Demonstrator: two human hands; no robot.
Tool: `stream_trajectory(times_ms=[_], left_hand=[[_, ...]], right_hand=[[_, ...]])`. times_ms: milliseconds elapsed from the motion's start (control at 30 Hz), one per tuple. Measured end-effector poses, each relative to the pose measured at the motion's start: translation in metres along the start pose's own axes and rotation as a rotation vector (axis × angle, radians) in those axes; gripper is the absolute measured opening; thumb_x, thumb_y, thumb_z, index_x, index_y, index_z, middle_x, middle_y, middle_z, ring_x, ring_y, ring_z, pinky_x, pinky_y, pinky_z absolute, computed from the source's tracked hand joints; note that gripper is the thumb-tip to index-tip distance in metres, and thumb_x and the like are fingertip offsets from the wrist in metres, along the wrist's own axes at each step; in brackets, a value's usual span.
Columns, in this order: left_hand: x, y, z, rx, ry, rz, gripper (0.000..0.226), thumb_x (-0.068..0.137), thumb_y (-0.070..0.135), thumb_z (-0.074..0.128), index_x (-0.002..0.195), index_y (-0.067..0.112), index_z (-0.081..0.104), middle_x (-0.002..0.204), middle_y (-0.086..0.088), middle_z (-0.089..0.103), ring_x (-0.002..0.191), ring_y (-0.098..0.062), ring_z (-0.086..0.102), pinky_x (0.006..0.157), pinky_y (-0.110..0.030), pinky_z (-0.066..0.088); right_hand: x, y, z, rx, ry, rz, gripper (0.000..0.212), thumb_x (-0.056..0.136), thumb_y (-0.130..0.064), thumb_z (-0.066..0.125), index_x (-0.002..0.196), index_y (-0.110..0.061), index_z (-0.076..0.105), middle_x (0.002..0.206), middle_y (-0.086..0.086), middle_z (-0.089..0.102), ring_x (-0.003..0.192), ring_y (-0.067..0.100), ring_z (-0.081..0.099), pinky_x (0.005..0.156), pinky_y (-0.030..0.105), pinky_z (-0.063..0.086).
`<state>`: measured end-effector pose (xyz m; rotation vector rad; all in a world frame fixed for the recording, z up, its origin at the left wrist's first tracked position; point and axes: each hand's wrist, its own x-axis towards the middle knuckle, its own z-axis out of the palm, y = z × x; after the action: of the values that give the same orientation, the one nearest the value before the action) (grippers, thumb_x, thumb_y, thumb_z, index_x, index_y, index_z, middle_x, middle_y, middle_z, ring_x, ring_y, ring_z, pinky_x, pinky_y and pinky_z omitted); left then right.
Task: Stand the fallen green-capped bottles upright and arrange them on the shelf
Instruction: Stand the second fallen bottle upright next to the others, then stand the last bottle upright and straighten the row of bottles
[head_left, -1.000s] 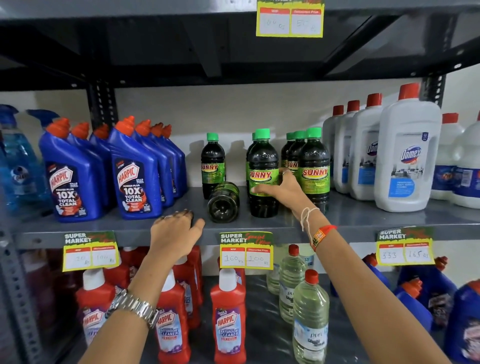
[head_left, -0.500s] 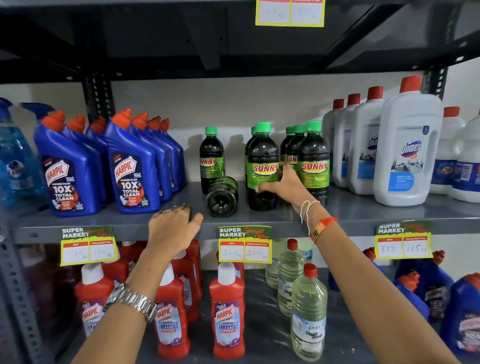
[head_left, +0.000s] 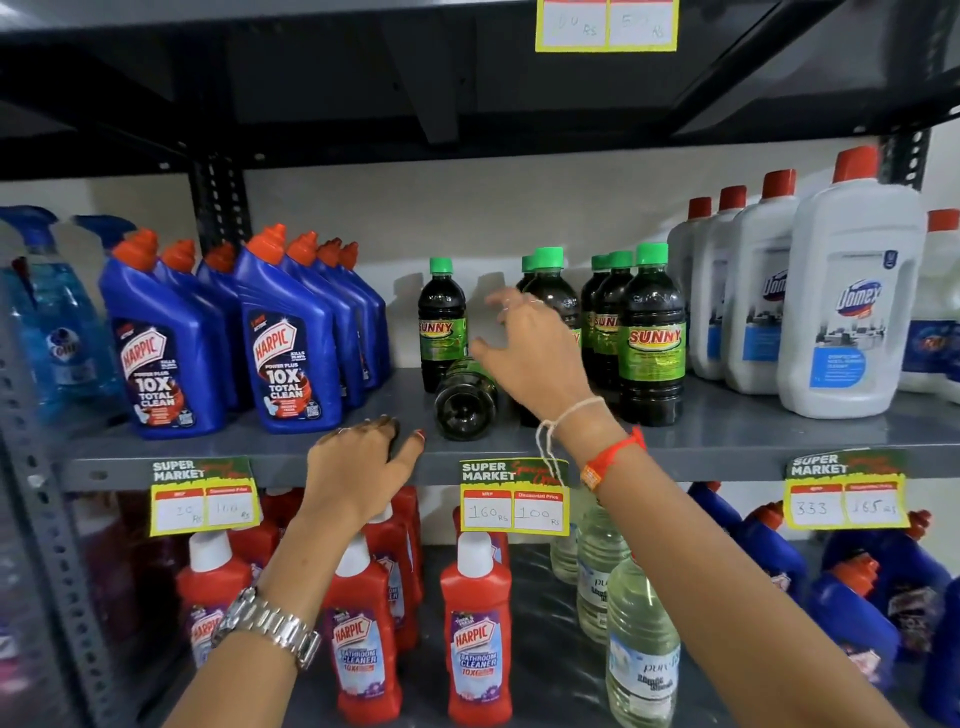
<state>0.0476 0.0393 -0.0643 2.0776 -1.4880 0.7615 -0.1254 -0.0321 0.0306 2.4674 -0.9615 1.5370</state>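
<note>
The right hand (head_left: 530, 358) is raised with its grip spread apart and holds nothing; the fingers (head_left: 501, 301) reach forward and to the left, in the air over the shelf. Just below and a little left of this grip lies the fallen dark plastic bottle with the green label (head_left: 466, 402). It lies on its side, with its round bottom turned toward the camera and its cap end pointing to the back, hidden from view. I cannot tell if the thumb touches the bottle or only passes above it.

In my judgement, the step in hand is the reach for this fallen bottle, and the grasp is not yet made. The next move calls for lowering the grip around the body of the bottle, closing on it, and turning it so that the cap comes up.

Behind the grip, a little left, stands one upright green-capped dark bottle (head_left: 441, 317). To the right of the grip stands the group of upright green-capped bottles with the SUNNY label (head_left: 652, 332), close together. The free place seems to be between these two.

The left hand (head_left: 358, 467) rests on the front edge of the grey metal shelf (head_left: 727, 441), lower and to the left, its grip loose and empty.
</note>
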Motion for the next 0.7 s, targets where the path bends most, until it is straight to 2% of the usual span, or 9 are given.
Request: stream_trajectory(times_ms=[100, 167, 267, 333, 400, 567, 700], left_hand=[[-0.003, 0.001, -0.001, -0.026, 0.034, -0.001, 0.048, 0.086, 0.052, 0.030, 0.091, 0.018, 0.063, 0.094, -0.005, 0.071, 0.086, -0.025, 0.064, 0.063, -0.030, 0.033], [-0.004, 0.002, -0.002, -0.018, 0.042, 0.004, 0.047, 0.086, 0.052, 0.030, 0.087, 0.018, 0.063, 0.090, -0.004, 0.071, 0.083, -0.024, 0.065, 0.063, -0.030, 0.033], [-0.005, 0.002, -0.002, -0.004, 0.066, 0.013, 0.047, 0.083, 0.051, 0.029, 0.079, 0.017, 0.062, 0.082, -0.004, 0.071, 0.076, -0.024, 0.065, 0.060, -0.029, 0.034], [-0.006, 0.002, -0.003, -0.017, 0.068, 0.016, 0.045, 0.083, 0.050, 0.030, 0.077, 0.017, 0.061, 0.080, -0.005, 0.071, 0.076, -0.025, 0.065, 0.061, -0.030, 0.035], [-0.006, 0.002, -0.003, -0.018, 0.072, 0.011, 0.046, 0.083, 0.050, 0.030, 0.080, 0.017, 0.063, 0.084, -0.005, 0.071, 0.080, -0.026, 0.066, 0.065, -0.032, 0.041], [-0.006, 0.002, -0.002, -0.023, 0.082, 0.013, 0.048, 0.083, 0.051, 0.028, 0.086, 0.020, 0.064, 0.088, -0.001, 0.071, 0.082, -0.021, 0.065, 0.070, -0.031, 0.042], [-0.006, 0.002, -0.002, -0.029, 0.086, 0.018, 0.054, 0.081, 0.053, 0.021, 0.085, 0.020, 0.063, 0.086, 0.000, 0.070, 0.080, -0.019, 0.064, 0.071, -0.030, 0.042]], right_hand=[[0.023, -0.009, 0.019, -0.185, -0.362, 0.050, 0.053, 0.079, -0.044, 0.060, 0.114, -0.003, 0.054, 0.116, 0.018, 0.060, 0.108, 0.035, 0.058, 0.085, 0.036, 0.046], [0.036, -0.016, 0.029, -0.300, -0.564, 0.098, 0.059, 0.078, -0.051, 0.059, 0.118, -0.007, 0.056, 0.119, 0.015, 0.061, 0.108, 0.033, 0.059, 0.087, 0.035, 0.046], [0.050, -0.023, 0.040, -0.324, -0.731, 0.147, 0.053, 0.076, -0.048, 0.061, 0.113, -0.010, 0.061, 0.117, 0.011, 0.064, 0.101, 0.028, 0.060, 0.088, 0.033, 0.048], [0.053, -0.026, 0.045, -0.228, -0.812, 0.200, 0.050, 0.078, -0.039, 0.063, 0.115, -0.005, 0.061, 0.121, 0.014, 0.062, 0.107, 0.031, 0.058, 0.096, 0.038, 0.046], [0.053, -0.028, 0.049, -0.153, -0.832, 0.232, 0.049, 0.080, -0.029, 0.062, 0.120, -0.001, 0.059, 0.127, 0.019, 0.058, 0.118, 0.035, 0.053, 0.102, 0.044, 0.042], [0.052, -0.031, 0.057, -0.094, -0.774, 0.294, 0.048, 0.084, -0.022, 0.059, 0.125, 0.002, 0.053, 0.134, 0.021, 0.052, 0.126, 0.036, 0.046, 0.107, 0.044, 0.036], [0.051, -0.024, 0.057, -0.226, -0.682, 0.280, 0.052, 0.084, -0.033, 0.057, 0.126, -0.003, 0.054, 0.134, 0.017, 0.053, 0.127, 0.032, 0.045, 0.108, 0.040, 0.034]])
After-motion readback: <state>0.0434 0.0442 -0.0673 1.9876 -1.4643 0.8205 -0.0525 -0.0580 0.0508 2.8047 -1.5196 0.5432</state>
